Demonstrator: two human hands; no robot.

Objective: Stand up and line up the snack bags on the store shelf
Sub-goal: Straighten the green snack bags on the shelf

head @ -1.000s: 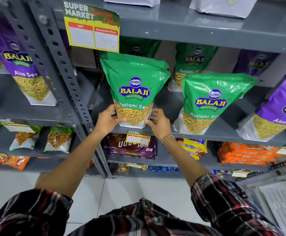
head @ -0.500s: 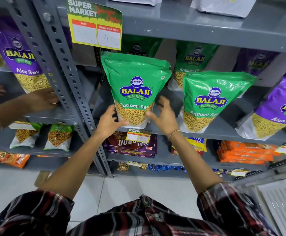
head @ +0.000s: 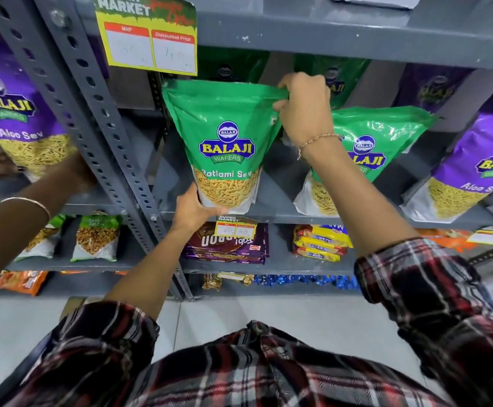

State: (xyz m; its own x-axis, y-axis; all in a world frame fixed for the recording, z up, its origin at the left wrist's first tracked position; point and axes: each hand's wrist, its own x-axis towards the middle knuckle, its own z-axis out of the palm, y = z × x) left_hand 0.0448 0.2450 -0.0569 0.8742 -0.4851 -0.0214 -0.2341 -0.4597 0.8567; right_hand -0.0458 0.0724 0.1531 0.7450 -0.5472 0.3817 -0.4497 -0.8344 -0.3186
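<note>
- Item: green bag [head: 224, 142], Ratlami Sev pouch, standing at the front edge of the shelf [head: 271, 214], in the left bay just right of the upright post [head: 104, 118].
- Grip, left hand [head: 193, 208]: fingers curled around the bag's lower left corner, at the shelf lip; pressed on the pouch, not spread.
- Grip, right hand [head: 304, 108]: pinching the bag's top right corner, thumb in front and fingers behind the seal.
- Axis: long axis runs bottom to top, near vertical with the top leaning a little left; base down on the shelf, printed face toward the aisle.
- Neighbours: second green bag [head: 386, 142] just beside on the right, leaning; purple bag [head: 474, 168] further right, tilted. More green bags stand behind; their footing is hidden.
- Risk 1: base sits at the very lip; a forward tug from the top pinch would likely tip it off the shelf.
- Risk 2: the soft pouch may slump or twist once released, spoiling the line.
- Risk 3: the right forearm crosses the second green bag; withdrawing carelessly could knock it flat.
- Also present: another person's arm [head: 19, 218] at the left bay.
</note>
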